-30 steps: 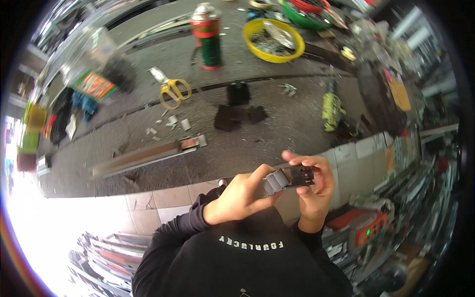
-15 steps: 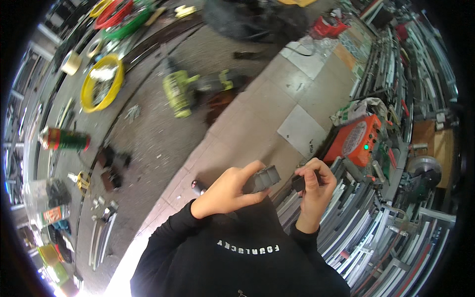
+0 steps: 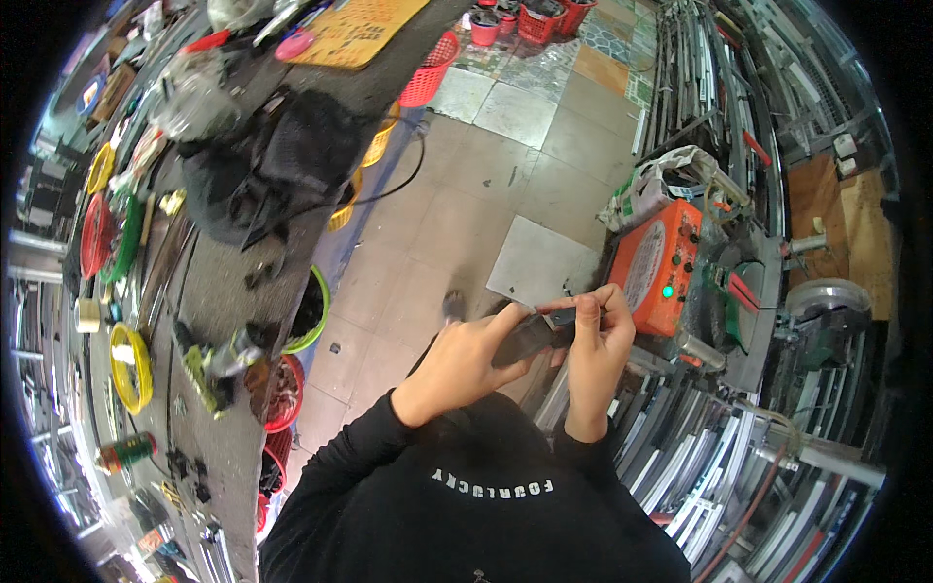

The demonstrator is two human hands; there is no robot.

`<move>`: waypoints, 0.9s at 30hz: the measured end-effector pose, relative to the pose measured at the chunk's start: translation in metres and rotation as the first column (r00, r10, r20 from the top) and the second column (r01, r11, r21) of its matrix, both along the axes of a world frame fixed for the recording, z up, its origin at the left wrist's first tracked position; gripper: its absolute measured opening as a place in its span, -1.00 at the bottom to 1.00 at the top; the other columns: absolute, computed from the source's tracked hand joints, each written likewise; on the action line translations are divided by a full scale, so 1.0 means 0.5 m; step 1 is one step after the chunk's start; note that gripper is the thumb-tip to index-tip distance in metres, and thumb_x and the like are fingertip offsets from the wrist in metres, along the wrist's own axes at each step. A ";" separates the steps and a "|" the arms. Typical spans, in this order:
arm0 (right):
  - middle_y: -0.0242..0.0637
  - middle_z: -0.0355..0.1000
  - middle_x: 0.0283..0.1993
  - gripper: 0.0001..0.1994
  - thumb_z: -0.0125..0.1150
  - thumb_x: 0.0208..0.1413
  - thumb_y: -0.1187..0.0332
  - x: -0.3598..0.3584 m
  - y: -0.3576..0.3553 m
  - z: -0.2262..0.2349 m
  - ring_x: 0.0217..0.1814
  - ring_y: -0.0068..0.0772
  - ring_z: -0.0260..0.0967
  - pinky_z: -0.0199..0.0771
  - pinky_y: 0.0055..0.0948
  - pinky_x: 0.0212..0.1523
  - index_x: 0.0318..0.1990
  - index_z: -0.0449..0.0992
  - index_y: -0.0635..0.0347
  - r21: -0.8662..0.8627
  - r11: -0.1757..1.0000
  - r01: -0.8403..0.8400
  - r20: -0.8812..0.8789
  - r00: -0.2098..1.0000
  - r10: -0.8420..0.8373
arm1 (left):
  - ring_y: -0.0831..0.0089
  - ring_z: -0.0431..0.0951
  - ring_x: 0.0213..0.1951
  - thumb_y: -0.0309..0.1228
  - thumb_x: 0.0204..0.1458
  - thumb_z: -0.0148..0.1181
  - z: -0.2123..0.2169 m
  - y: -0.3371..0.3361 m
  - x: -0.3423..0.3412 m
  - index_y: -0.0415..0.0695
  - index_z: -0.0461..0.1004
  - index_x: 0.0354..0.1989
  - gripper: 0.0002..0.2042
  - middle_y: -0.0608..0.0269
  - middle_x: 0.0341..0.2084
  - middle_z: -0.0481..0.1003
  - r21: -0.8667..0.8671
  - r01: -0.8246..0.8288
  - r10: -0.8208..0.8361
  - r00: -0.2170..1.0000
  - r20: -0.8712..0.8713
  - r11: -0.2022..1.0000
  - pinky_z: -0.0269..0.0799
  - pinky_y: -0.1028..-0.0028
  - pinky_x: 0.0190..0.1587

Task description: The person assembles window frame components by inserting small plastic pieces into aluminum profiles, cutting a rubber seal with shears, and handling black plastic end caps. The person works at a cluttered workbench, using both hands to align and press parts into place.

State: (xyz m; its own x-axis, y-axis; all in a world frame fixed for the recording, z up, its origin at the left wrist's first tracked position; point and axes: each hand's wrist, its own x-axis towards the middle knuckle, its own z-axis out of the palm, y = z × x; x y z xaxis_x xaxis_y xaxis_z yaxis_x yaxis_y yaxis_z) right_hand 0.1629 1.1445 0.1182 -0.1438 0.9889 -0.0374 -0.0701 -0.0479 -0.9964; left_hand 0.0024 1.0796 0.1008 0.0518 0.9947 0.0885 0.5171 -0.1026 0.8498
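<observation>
- Workbench (image 3: 209, 291) runs down the left side, cluttered: a black bag (image 3: 262, 165) dumped on top, a yellow ring (image 3: 131, 364) and a spray can (image 3: 126, 450) further down.
- Orange machine (image 3: 656, 267) sits on the tiled floor (image 3: 437, 204) just past the hands, green light on.
- Red baskets (image 3: 428, 83) near the bench's far end, can't tell what's in them. A green-rimmed tub (image 3: 309, 311) hangs off the bench edge, dark inside, contents unclear.
- Left hand (image 3: 457, 364) is up at chest height, fingers wrapped around a dark flat part (image 3: 530, 337), gripping it from below.
- Right hand (image 3: 593, 345) comes in from the other side, thumb and fingertips pinched on the part's end, so both hands are closed on it.
</observation>
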 end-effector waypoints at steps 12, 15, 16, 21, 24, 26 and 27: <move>-0.24 0.57 -0.50 -0.53 0.11 0.45 0.12 -0.119 0.554 -0.017 -0.45 -0.60 0.41 0.37 -0.51 -0.36 -0.43 0.53 0.36 0.044 0.971 0.234 0.207 0.949 -0.238 | -0.08 0.64 -0.31 -0.29 0.04 0.39 0.002 0.568 -0.086 -0.18 0.27 0.16 -0.43 -0.09 -0.32 0.59 -0.072 0.138 -0.152 0.954 -0.259 0.988 0.56 0.12 -0.34; -0.31 0.49 -0.57 -0.51 0.09 0.46 0.12 -0.133 0.673 -0.025 -0.49 -0.60 0.34 0.31 -0.47 -0.39 -0.45 0.56 0.37 0.087 0.962 0.259 0.347 0.897 -0.274 | -0.10 0.64 -0.31 -0.29 0.01 0.42 0.003 0.681 -0.105 -0.22 0.25 0.14 -0.41 -0.13 -0.33 0.59 -0.104 0.161 -0.184 0.947 -0.264 0.981 0.55 0.10 -0.33; -0.32 0.48 -0.58 -0.50 0.09 0.46 0.12 -0.139 0.711 -0.031 -0.50 -0.60 0.31 0.29 -0.46 -0.39 -0.46 0.57 0.37 0.001 0.966 0.260 0.329 0.912 -0.246 | -0.11 0.64 -0.31 -0.29 0.01 0.42 0.000 0.722 -0.113 -0.22 0.25 0.14 -0.41 -0.14 -0.33 0.59 -0.109 0.164 -0.188 0.946 -0.264 0.980 0.56 0.10 -0.32; -0.36 0.43 -0.61 -0.47 0.09 0.45 0.11 -0.172 0.934 -0.065 -0.54 -0.59 0.26 0.25 -0.41 -0.43 -0.50 0.57 0.38 0.024 0.971 0.237 0.394 0.891 -0.227 | -0.12 0.64 -0.31 -0.30 0.00 0.42 -0.019 0.923 -0.124 -0.22 0.27 0.06 -0.47 -0.14 -0.33 0.59 -0.117 0.068 -0.098 0.958 -0.268 0.991 0.57 0.10 -0.29; -0.35 0.43 -0.61 -0.44 0.06 0.47 0.10 -0.187 1.102 -0.078 -0.53 -0.60 0.28 0.26 -0.42 -0.44 -0.52 0.56 0.38 0.185 0.961 0.207 0.326 0.909 -0.259 | -0.09 0.64 -0.33 -0.27 0.02 0.41 -0.029 1.076 -0.119 -0.22 0.26 0.05 -0.47 -0.10 -0.36 0.57 -0.070 0.016 -0.037 0.949 -0.313 0.997 0.56 0.11 -0.34; -0.35 0.44 -0.60 -0.42 0.05 0.47 0.07 -0.178 1.205 -0.070 -0.55 -0.58 0.29 0.26 -0.45 -0.46 -0.55 0.53 0.35 0.121 0.977 0.177 0.263 0.943 -0.203 | -0.07 0.64 -0.36 -0.26 0.03 0.41 -0.023 1.169 -0.100 -0.21 0.25 0.03 -0.48 -0.06 -0.36 0.55 -0.035 -0.029 0.017 0.950 -0.312 0.999 0.54 0.11 -0.38; -0.37 0.44 -0.58 -0.43 0.05 0.47 0.05 -0.181 1.260 -0.067 -0.60 -0.60 0.28 0.25 -0.51 -0.51 -0.55 0.51 0.32 0.012 0.979 0.204 0.176 0.963 -0.203 | -0.07 0.64 -0.37 -0.26 0.03 0.41 -0.017 1.210 -0.097 -0.20 0.25 0.02 -0.48 -0.06 -0.34 0.55 -0.051 -0.053 0.033 0.942 -0.334 0.997 0.54 0.11 -0.38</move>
State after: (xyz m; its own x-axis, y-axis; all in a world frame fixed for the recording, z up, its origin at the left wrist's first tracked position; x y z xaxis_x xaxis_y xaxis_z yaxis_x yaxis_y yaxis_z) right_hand 0.0723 1.7746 0.0849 0.0698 0.9963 -0.0508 0.0970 -0.0574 -0.9936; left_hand -0.0461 1.6847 0.0923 0.0253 0.9996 0.0152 0.7740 -0.0292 0.6325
